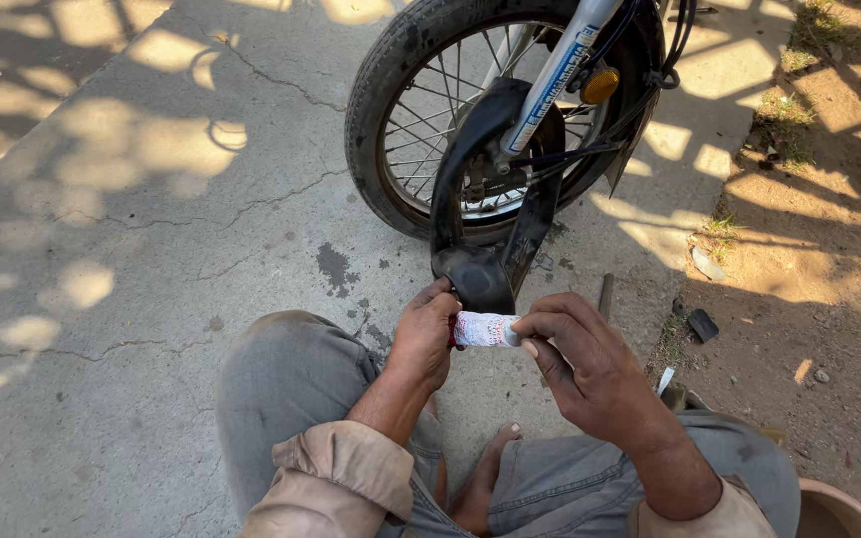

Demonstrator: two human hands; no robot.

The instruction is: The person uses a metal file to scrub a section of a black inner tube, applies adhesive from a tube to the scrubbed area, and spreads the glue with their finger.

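My left hand (426, 334) grips a black rubber inner tube (480, 274) where it loops down from a motorbike's front wheel (470, 120). A small white tube with red and blue print (485, 330) lies between both hands. My right hand (580, 364) pinches its right end with thumb and fingers, while the left hand holds its other end against the rubber. I am squatting, and my grey-trousered knees (291, 374) and a bare foot (485, 478) show below the hands.
Cracked concrete (151, 249) spreads to the left in dappled shade. Bare dirt with tufts of grass (809, 199) lies to the right. A dark metal rod (606, 295) and a small black piece (703, 324) rest near the concrete's edge. A brown bowl rim (834, 508) shows bottom right.
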